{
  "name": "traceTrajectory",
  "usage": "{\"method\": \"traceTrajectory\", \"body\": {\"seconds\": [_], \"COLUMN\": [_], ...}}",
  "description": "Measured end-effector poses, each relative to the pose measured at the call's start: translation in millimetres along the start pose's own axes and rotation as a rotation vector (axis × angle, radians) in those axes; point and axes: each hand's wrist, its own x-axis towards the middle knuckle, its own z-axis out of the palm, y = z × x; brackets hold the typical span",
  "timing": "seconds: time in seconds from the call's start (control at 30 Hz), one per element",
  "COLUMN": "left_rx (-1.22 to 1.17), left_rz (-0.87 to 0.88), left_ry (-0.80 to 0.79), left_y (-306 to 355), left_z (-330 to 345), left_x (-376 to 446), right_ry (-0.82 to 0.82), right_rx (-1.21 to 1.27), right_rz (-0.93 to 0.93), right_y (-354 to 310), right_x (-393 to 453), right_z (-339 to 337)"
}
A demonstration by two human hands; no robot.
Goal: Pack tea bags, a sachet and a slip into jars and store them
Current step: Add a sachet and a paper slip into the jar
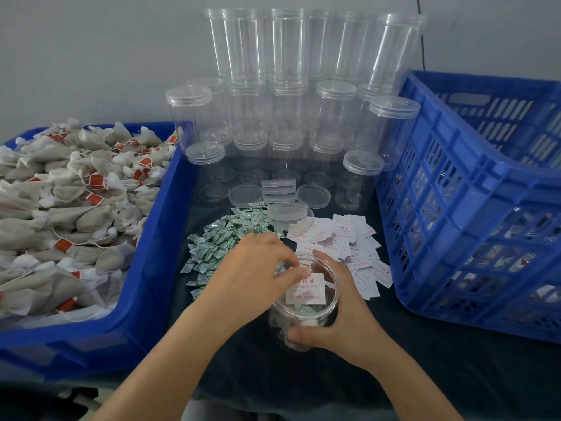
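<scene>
At jar [303,302] mouth: left hand [258,268] fingertips pinch white slip [305,291] above green sachet [306,309] and tea bags inside; right hand [340,311] wraps jar wall. Risks: slip curls against rim, clings to fingers on withdrawal; loose lid [290,212] beyond jar still needed.

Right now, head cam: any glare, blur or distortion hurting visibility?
Head view: soft, even light, no hard shadows. Fisheye bends the blue crate and tilts the stacked empty jars outward. Clear jars blend into the grey wall, edges faint. Left hand fingertips slightly smeared over the open jar; slip text unreadable.
</scene>
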Motion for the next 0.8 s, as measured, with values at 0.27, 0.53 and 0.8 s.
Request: {"method": "traceTrajectory", "body": {"seconds": [0.27,0.53,0.8], "left_rx": [-0.728,-0.774,-0.748], "left_rz": [-0.2,-0.11,-0.054], "left_ry": [0.135,-0.11,0.023], "left_y": [-7.9,-23.9,-21.1], "left_z": [14.8,52.1,69.8], "left_x": [-22.0,-46.2,-46.9], "right_ry": [-0.141,-0.289,-0.574], "right_rx": [-0.126,-0.918,-1.358], "right_rz": [0.079,-0.07,-0.025], "right_y": [-16.2,-96.7,-140.8], "right_x": [-5.6,12.8,39.9], "right_z": [-29.9,-44.0,-21.7]}}
